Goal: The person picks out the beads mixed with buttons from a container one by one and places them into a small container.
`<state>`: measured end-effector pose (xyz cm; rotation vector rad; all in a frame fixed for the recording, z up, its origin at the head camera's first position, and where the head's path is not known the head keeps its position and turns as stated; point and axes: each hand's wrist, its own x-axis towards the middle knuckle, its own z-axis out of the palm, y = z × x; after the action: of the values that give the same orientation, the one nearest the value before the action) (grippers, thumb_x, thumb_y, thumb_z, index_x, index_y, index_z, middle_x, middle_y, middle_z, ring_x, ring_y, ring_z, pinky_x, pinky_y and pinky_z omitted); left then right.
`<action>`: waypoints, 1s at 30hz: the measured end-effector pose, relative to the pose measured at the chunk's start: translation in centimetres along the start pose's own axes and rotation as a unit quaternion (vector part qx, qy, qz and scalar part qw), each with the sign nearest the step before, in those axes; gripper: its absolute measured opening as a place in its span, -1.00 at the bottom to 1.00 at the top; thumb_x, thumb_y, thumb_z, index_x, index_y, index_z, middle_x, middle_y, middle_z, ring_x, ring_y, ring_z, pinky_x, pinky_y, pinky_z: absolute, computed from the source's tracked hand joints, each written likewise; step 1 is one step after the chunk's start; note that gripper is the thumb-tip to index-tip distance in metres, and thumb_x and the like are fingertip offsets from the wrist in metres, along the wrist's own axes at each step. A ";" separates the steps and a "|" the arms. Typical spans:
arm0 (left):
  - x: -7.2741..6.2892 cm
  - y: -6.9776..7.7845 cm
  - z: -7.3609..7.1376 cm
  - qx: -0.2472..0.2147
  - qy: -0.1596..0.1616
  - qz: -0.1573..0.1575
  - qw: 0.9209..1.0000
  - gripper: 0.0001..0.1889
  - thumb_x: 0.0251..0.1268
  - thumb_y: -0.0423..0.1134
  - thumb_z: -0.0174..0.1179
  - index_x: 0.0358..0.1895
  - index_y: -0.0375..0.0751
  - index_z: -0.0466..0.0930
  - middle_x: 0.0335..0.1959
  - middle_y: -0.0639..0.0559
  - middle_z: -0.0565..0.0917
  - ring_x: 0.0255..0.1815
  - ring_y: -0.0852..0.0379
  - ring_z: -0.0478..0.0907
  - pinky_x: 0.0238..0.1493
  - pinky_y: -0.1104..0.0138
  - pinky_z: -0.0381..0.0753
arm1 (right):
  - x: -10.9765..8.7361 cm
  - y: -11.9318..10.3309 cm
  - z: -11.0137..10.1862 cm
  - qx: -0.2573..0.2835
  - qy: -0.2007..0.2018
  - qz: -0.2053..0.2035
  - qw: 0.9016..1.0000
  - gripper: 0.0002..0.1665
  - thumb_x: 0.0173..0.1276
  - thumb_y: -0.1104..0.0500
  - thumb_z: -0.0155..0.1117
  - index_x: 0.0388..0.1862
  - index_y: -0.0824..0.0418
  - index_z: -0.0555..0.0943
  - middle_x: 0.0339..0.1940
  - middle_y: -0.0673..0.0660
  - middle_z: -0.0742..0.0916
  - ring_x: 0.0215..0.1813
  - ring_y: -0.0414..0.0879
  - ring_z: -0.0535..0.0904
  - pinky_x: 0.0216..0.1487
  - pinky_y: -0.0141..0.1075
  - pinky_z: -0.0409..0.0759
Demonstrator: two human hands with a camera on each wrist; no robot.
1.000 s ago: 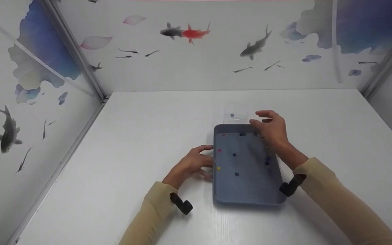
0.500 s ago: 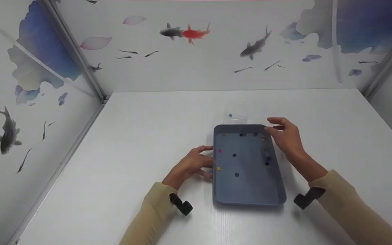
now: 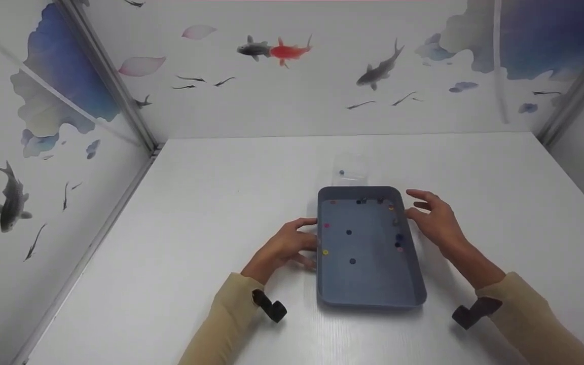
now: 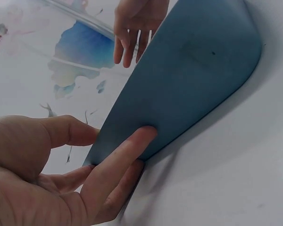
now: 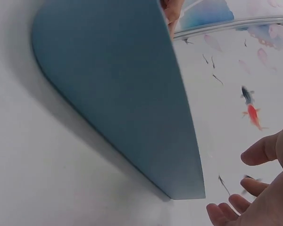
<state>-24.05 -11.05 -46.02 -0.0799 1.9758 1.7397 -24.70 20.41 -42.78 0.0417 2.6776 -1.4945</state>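
A blue-grey rectangular tray [image 3: 373, 284] lies on the white table with several small round coloured pieces along its sides and on its floor. Among them are a yellow piece [image 3: 325, 252], a pink piece [image 3: 326, 225] and a dark piece [image 3: 349, 232]. My left hand [image 3: 289, 243] touches the tray's left outer wall with extended fingers; the left wrist view shows the fingertips against that wall and the thumb by the rim. Beside the tray's upper right edge is my right hand [image 3: 436, 220], its fingers loosely bent around nothing. In the right wrist view it appears apart from the wall.
A clear plastic piece [image 3: 351, 165], perhaps a small bag or box, lies just beyond the tray with a small blue piece [image 3: 341, 173] at it. White panels printed with fish enclose the table at the back and sides.
My right hand has moved from over the tray's far right corner outward and toward me, uncovering pieces along the right wall. The left hand and tray have stayed in place.
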 end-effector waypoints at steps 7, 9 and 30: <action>-0.1 0.1 0.0 -0.005 0.005 0.000 1.000 -0.32 0.27 -0.41 0.17 0.49 -0.11 0.29 0.01 -0.24 0.74 0.06 -0.09 0.72 -0.35 0.18 0.83 | 0.0 1.4 -0.2 0.017 -0.045 0.004 0.999 -0.17 0.34 0.22 0.10 0.60 0.13 0.17 0.67 0.25 0.13 0.61 0.30 0.14 0.49 0.26 0.35; -0.2 0.1 0.0 -0.003 0.005 -0.001 1.000 -0.33 0.28 -0.40 0.18 0.49 -0.11 0.29 0.01 -0.24 0.75 0.05 -0.09 0.72 -0.35 0.19 0.83 | 0.1 1.8 -0.3 0.026 -0.060 0.003 0.998 -0.13 0.33 0.24 0.13 0.62 0.10 0.13 0.68 0.24 0.10 0.62 0.30 0.12 0.51 0.28 0.31; -0.2 0.2 0.2 -0.004 0.008 -0.008 1.000 -0.32 0.27 -0.39 0.20 0.48 -0.09 0.31 0.02 -0.23 0.75 0.05 -0.09 0.72 -0.32 0.15 0.83 | -0.2 4.2 -0.9 0.049 -0.151 -0.044 0.986 0.07 0.28 0.31 0.25 0.67 -0.05 -0.02 0.70 0.15 0.04 0.61 0.31 0.16 0.50 0.29 0.30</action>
<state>-23.90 -10.88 -45.78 -0.1112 1.9743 1.7417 -24.29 23.41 -45.89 -0.2778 2.3941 -1.5177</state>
